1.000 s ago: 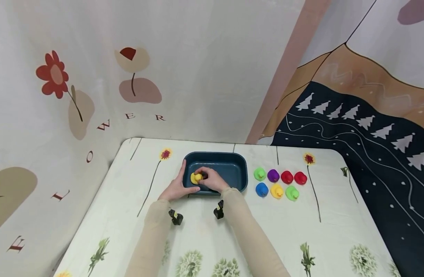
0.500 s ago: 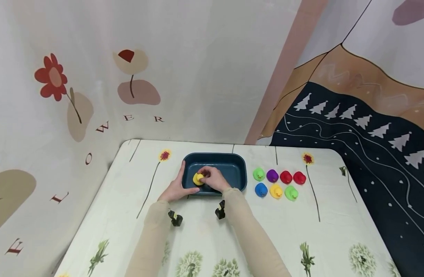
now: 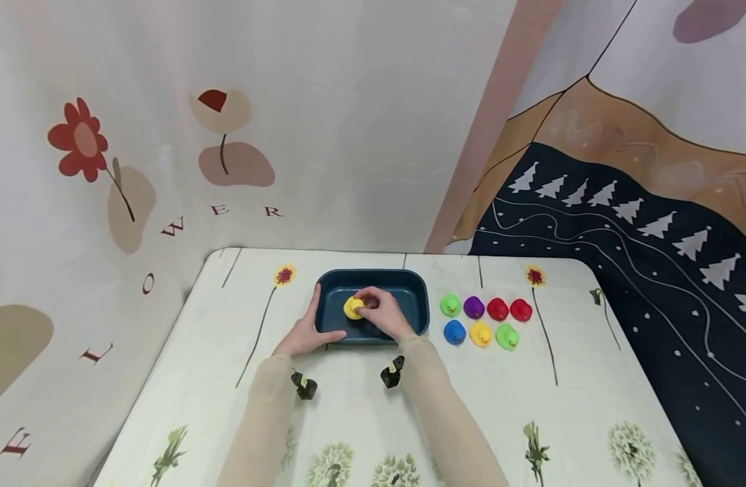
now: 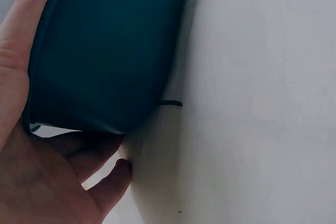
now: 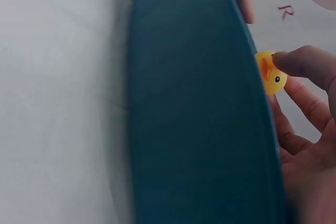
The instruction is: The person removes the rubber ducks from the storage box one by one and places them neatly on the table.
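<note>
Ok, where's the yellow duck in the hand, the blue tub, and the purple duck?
yellow duck [image 3: 352, 308], head view, on its body.
blue tub [image 3: 373, 276], head view, on its far rim.
purple duck [image 3: 473, 308], head view, on its top.

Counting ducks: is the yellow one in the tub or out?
In: right hand holds yellow duck over the tub interior.

Count, head view:

Toy ducks: 8 total.
- 1 yellow duck [image 3: 352, 307] over the tub.
- 7 in two rows on the table: green duck [image 3: 450, 305], purple duck [image 3: 473, 308], 2 red ducks [image 3: 498, 309] [image 3: 521, 310]; blue duck [image 3: 454, 332], second yellow duck [image 3: 480, 333], second green duck [image 3: 506, 336].

By colour: yellow 2, green 2, red 2, purple 1, blue 1.

Dark blue tub [image 3: 415, 291]: 1.

Hands: 2, left hand [image 3: 304, 336], right hand [image 3: 383, 315].
</note>
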Available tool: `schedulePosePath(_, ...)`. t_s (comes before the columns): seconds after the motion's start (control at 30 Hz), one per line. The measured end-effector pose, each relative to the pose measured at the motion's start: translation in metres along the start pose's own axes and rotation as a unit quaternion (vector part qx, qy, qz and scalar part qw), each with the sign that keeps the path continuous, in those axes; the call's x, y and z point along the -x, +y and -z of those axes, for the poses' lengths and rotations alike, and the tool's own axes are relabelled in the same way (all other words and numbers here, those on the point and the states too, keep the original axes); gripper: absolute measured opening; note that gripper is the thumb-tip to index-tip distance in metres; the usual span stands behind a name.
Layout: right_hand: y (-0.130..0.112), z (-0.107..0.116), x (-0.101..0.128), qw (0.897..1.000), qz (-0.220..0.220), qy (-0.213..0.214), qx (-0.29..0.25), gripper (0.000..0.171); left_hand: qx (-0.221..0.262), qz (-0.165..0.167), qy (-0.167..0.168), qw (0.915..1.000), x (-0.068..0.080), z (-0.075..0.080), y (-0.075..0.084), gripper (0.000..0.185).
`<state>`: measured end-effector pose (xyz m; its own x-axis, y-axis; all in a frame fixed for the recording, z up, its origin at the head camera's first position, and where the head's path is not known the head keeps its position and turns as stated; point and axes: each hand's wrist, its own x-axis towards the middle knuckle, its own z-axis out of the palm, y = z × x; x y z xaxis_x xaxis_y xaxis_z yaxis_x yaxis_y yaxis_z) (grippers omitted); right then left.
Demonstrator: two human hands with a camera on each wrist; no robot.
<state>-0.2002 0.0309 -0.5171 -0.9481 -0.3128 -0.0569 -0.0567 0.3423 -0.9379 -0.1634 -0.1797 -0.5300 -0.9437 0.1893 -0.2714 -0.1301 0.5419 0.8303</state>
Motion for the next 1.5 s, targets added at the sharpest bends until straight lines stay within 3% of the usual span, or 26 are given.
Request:
schedulePosePath(0.3,-0.009,0.012,0.014,0.999,0.006,0.041,-0.009,0.022,-0.001,0.002,-0.001,1.0,0.001,-0.001,-0.001,0.113)
schedulePosePath(0.97,-0.014,0.027,0.038,0.997,0.034,0.068,-0.017,0.023,-0.006,-0.002,-0.004,1.0,0.001,-0.001,0.002,0.114)
schedulePosePath(1.5,-0.011,0.051,0.059,0.992,0.007,0.117,-0.053,0.023,-0.014,-0.013,-0.01,0.9998,0.002,0.004,0.0,0.118)
